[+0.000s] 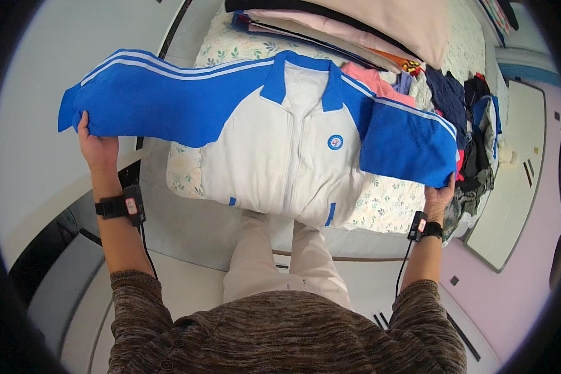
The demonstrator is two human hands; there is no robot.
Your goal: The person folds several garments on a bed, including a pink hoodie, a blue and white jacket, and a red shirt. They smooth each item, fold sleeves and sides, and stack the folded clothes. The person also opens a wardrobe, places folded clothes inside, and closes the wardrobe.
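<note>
A blue and white zip jacket point(249, 153) is spread front up over the near edge of the bed, its collar away from me and its hem toward me. A round badge point(335, 142) sits on its chest. At the far left, my left hand point(97, 144) is closed on the end of one blue sleeve, which it holds stretched out sideways. My right hand point(439, 194) grips the lower edge of the other sleeve, whose blue part lies folded over. The fingertips of both hands are partly hidden by the cloth.
The bed point(386, 206) has a flowered cover. A stack of folded clothes point(380, 25) lies at its far side. Loose dark garments point(477, 137) are heaped at the right, with a pink garment point(377, 81) behind the jacket. A white panel point(511, 181) stands beyond the bed.
</note>
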